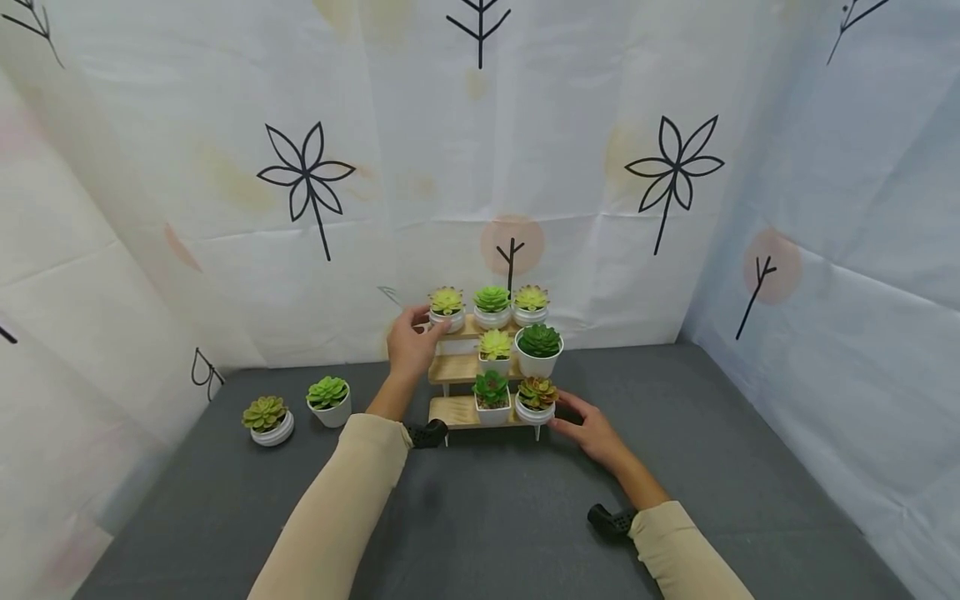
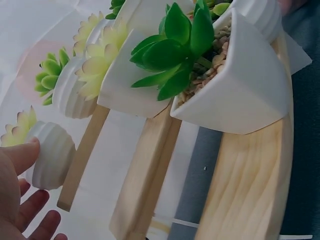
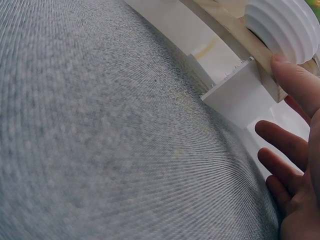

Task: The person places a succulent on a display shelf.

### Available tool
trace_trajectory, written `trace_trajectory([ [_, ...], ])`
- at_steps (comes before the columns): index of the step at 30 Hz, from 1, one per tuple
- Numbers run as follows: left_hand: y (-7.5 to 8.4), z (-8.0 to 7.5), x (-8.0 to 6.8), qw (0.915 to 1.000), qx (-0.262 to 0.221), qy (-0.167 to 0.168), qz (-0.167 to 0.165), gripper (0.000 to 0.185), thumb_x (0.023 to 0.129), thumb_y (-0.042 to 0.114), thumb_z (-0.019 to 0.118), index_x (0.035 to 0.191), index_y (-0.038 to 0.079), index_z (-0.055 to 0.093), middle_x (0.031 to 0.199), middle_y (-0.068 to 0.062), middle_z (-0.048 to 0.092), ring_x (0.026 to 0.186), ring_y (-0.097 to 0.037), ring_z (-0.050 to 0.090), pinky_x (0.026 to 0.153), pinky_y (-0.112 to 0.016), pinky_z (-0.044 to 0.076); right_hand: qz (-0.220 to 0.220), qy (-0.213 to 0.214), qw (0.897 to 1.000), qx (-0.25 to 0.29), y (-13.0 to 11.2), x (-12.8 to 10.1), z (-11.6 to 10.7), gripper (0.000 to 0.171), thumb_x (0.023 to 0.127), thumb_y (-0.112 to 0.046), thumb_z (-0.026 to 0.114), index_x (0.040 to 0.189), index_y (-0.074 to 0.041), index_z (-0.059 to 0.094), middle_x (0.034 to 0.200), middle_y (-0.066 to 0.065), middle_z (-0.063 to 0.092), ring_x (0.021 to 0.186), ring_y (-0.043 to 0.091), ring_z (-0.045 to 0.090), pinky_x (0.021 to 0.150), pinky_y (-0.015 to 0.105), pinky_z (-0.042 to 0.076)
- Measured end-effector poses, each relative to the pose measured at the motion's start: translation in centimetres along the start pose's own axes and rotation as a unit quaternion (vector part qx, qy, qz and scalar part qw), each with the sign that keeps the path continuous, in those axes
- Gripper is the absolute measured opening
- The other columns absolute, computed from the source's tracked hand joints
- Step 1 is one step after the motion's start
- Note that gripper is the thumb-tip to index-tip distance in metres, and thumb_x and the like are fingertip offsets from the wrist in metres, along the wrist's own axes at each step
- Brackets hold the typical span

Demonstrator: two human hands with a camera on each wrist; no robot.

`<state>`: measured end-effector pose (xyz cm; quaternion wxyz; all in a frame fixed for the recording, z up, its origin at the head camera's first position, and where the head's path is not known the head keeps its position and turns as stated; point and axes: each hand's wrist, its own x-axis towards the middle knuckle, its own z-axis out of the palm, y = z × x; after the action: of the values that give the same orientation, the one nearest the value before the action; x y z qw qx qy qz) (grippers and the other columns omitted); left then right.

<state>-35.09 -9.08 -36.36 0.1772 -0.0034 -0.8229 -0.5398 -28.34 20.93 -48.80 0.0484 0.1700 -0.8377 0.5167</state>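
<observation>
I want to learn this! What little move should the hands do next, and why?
Perhaps the left hand should ease off the top-left pot: it seems seated on the top step, and another pot sits on the table.

White fabric walls (image 1: 555,142), black plant prints (image 1: 306,173); dark grey tabletop (image 1: 480,533).

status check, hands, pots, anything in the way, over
Left hand pinches top-left pot; right hand at bottom-right pot, grip unclear. Stand holds seven pots. Left forearm lies between stand and two loose pots.
</observation>
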Motion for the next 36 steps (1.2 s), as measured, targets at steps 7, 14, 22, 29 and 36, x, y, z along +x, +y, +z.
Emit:
trace_trajectory([
  [7,-1.2,-0.4,-0.7,0.9998,-0.013,0.01,-0.01,0.049,0.088,0.024,0.074,0.129,0.003,0.057,0.122,-0.019,0.058,0.114,-0.037,0.051,0.092,-0.047,0.042,-0.004,-0.001,1.0,-0.005,-0.1,0.0,-0.1,0.056,0.091,-0.016,0.068,0.14,0.003,0.048,0.131,0.025,0.056,0.126,0.043,0.046,0.102,0.061,0.031],
  [14,-2.9,-1.5,-1.7,0.9996,-0.008,0.025,0.007,0.045,0.087,0.02,0.074,0.125,0.002,0.06,0.119,-0.017,0.06,0.113,-0.037,0.053,0.09,-0.048,0.043,-0.001,-0.003,1.0,-0.009,-0.6,0.2,0.2,0.055,0.092,-0.012,0.067,0.14,0.005,0.047,0.131,0.027,0.055,0.126,0.043,0.045,0.102,0.06,0.031],
  [22,-5.2,-2.4,-3.0,0.9986,0.023,0.031,0.034,0.038,0.087,0.019,0.075,0.12,0.003,0.063,0.118,-0.015,0.063,0.11,-0.033,0.056,0.091,-0.047,0.043,-0.01,-0.009,1.0,0.006,-3.9,-0.7,-0.4,0.052,0.09,-0.003,0.065,0.136,0.014,0.046,0.128,0.033,0.053,0.124,0.049,0.045,0.099,0.062,0.032],
  [29,-6.8,-2.5,-4.5,0.9986,0.028,0.029,0.035,0.031,0.09,0.023,0.072,0.115,0.005,0.067,0.111,-0.012,0.067,0.104,-0.029,0.06,0.085,-0.047,0.045,-0.013,0.002,1.0,-0.012,-1.5,-0.2,-0.2,0.053,0.091,-0.007,0.067,0.138,0.008,0.048,0.129,0.028,0.056,0.124,0.045,0.046,0.099,0.06,0.034],
  [36,-7.8,-3.1,-6.0,0.999,0.019,0.04,0.009,0.024,0.092,0.022,0.07,0.111,0.006,0.069,0.106,-0.011,0.068,0.101,-0.026,0.06,0.084,-0.044,0.046,-0.01,0.001,1.0,-0.005,0.4,0.2,0.0,0.056,0.091,-0.014,0.069,0.14,0.003,0.048,0.131,0.024,0.056,0.126,0.042,0.046,0.1,0.059,0.034],
])
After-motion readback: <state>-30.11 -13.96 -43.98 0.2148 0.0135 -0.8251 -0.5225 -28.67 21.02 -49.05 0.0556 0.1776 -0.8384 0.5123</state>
